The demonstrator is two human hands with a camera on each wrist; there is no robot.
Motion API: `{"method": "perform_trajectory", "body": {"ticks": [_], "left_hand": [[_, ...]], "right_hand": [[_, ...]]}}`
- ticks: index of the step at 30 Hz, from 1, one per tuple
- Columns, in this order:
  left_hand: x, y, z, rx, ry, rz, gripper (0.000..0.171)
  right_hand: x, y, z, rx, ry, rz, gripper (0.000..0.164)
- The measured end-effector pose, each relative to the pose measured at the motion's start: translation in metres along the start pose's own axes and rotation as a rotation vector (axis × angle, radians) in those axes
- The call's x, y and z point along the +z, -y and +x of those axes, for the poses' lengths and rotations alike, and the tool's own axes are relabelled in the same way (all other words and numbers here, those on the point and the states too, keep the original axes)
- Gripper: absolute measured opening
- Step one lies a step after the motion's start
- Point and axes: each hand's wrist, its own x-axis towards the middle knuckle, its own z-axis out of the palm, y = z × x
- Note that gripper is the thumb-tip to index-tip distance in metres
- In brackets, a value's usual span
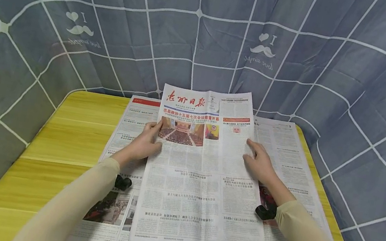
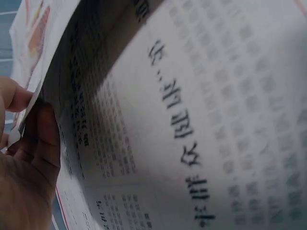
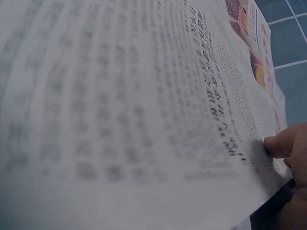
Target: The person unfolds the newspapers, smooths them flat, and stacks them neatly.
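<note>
A printed newspaper (image 1: 185, 186) with a red masthead and a crowd photo is held up over the spread sheets, its far edge against the curtain. My left hand (image 1: 143, 141) pinches its left edge; the left wrist view shows the paper between thumb (image 2: 18, 96) and fingers (image 2: 47, 129). On the opposite side, my right hand (image 1: 262, 163) grips the right edge. In the right wrist view the thumb (image 3: 283, 141) lies on the printed face and other fingers are at the edge, partly hidden.
More newspaper sheets (image 1: 124, 134) lie underneath, spread over a yellow wood-grain table (image 1: 70, 133). A grey-blue curtain (image 1: 168, 38) with white grid lines surrounds the table at the back and sides. Dark wrist devices (image 1: 122, 183) sit at both cuffs.
</note>
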Motion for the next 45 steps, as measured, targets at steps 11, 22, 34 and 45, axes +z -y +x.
{"method": "perform_trajectory", "body": {"ticks": [11,22,34,45], "left_hand": [[0.010,-0.009,-0.006,-0.009,0.107,-0.011,0.087],[0.014,-0.020,-0.005,-0.042,0.140,-0.008,0.088],[0.015,-0.026,0.002,-0.145,0.190,0.104,0.089],[0.014,-0.032,0.004,-0.162,0.196,0.202,0.087]], "right_hand": [[-0.002,-0.005,-0.020,0.023,0.055,-0.044,0.066],[-0.004,-0.010,-0.029,0.047,0.057,-0.092,0.065],[0.000,-0.016,-0.025,0.048,0.062,-0.185,0.062],[-0.001,-0.014,-0.022,0.052,0.079,-0.221,0.061]]}}
